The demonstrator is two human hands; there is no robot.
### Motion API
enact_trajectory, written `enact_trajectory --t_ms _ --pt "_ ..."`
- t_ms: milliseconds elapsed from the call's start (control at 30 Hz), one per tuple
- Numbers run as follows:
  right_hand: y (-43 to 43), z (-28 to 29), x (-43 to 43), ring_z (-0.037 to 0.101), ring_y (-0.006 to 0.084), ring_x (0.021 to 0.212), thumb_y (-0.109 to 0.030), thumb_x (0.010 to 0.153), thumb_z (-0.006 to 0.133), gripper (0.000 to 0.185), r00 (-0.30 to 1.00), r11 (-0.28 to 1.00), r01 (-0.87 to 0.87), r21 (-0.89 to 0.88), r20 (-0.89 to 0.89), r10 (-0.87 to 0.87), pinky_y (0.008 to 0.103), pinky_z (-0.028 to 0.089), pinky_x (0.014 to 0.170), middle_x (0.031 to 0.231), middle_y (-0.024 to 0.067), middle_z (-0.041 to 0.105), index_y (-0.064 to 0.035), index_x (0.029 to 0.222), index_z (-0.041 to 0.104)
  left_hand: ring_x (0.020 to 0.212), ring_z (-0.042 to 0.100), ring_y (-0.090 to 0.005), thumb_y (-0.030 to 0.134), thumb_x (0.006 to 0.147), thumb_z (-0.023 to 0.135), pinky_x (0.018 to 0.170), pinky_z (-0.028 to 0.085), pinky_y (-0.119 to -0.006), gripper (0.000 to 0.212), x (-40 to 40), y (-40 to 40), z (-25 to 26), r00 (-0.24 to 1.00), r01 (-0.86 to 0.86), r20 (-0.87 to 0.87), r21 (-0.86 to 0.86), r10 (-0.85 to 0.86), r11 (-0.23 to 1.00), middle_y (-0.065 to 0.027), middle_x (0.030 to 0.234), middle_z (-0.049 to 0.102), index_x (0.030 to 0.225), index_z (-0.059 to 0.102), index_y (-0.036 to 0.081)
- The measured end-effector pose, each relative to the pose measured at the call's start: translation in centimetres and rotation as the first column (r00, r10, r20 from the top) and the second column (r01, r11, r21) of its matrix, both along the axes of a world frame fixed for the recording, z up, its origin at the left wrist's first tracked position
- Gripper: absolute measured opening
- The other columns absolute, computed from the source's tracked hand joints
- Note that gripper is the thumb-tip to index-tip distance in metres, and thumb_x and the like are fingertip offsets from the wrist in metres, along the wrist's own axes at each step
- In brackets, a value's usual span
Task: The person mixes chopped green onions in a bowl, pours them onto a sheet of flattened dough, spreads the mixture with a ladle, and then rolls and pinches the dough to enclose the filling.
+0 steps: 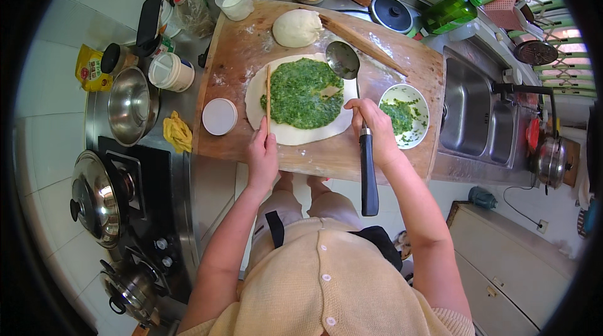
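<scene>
A flat sheet of dough [292,136] lies on the wooden board, with a layer of chopped green filling [304,96] over most of it. My left hand [264,157] grips a pair of wooden chopsticks [268,86], whose far ends extend over the left part of the filling. In my right hand [375,126] is a metal ladle [343,60] with a black handle, its bowl above the sheet's upper right edge. To the right of that hand stands a white bowl [419,133] with more green filling. Beyond the sheet rests a dough lump [296,28] beside a wooden rolling pin [365,46].
The wooden board [226,147] carries a round white lid [219,117] at its left. A steel basin [129,112], a yellow cloth [178,132] and a gas stove [155,180] lie further left. At the right is a double sink [466,100]. Jars and a flour tub [234,4] line the back.
</scene>
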State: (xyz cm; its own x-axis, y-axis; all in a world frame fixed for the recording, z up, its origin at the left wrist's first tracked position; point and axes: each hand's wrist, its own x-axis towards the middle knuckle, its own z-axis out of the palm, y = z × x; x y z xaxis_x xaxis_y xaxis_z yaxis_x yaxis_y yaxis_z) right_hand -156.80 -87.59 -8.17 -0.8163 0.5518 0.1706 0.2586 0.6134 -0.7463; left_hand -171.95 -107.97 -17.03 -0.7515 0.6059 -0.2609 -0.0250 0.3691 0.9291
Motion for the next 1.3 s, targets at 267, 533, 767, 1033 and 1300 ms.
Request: enact_trajectory --t_ms 267,533,767,1033,1300 --pt "-2.4 -0.8 -4.3 0.059 0.026 0.067 0.009 0.068 0.055 0.036 0.999 1.0 -0.002 -0.021 0.036 0.003 0.0358 0.048 0.063 0.069 0.0061 0.054 -0.0046 0.101 0.054 0.082 0.058 -0.0281 0.005 0.093 0.048 0.074 0.047 -0.036 0.044 -0.7 0.1 0.4 0.99 0.082 -0.105 -0.075 -0.09 0.994 -0.0199 0.097 0.059 0.136 0.045 -0.003" --pt "-6.4 -1.1 -6.8 0.058 0.0253 0.063 0.006 0.069 0.056 0.033 0.997 0.978 0.072 -0.194 0.023 -0.069 0.034 0.049 0.062 0.065 0.0061 0.053 -0.004 0.101 0.054 0.083 0.059 -0.0315 0.001 0.091 0.048 0.073 0.048 -0.037 0.045 0.2 0.3 -0.6 0.976 0.155 -0.163 0.053 -0.145 0.986 -0.0214 0.097 0.057 0.136 0.043 -0.005" --pt "-8.8 -1.4 -6.8 0.05 0.0076 0.057 -0.015 0.099 0.042 0.023 0.868 0.619 0.3 -0.726 -0.061 -0.492 0.0232 0.042 0.052 0.064 0.0002 0.052 -0.001 0.094 0.059 0.092 0.057 -0.025 0.003 0.095 0.046 0.081 0.047 -0.034 0.045 1.4 0.2 1.4 0.944 0.298 -0.147 0.005 -0.294 0.955 -0.0176 0.108 0.058 0.139 0.04 -0.003" --pt "-6.8 0.9 -2.6 0.045 0.0114 0.051 -0.021 0.098 0.042 0.023 0.764 0.423 0.235 -0.875 -0.102 -0.637 0.0231 0.029 0.045 0.06 0.0019 0.046 -0.0043 0.093 0.056 0.08 0.057 -0.0239 0.006 0.096 0.045 0.072 0.048 -0.033 0.048 2.8 -1.2 2.8 0.976 0.187 -0.121 0.04 -0.181 0.982 -0.014 0.098 0.058 0.143 0.036 0.001" --pt "-6.3 3.0 0.2 0.046 0.0131 0.05 -0.021 0.097 0.042 0.022 0.725 0.426 0.18 -0.887 -0.173 -0.666 0.0243 0.029 0.045 0.06 0.0024 0.046 -0.0037 0.094 0.055 0.055 0.035 0.0001 0.012 0.1 0.043 0.042 0.032 -0.017 0.051 5.5 0.3 6.6 0.763 -0.118 0.646 0.115 0.016 0.986 0.005 0.08 0.042 0.148 0.029 0.01"
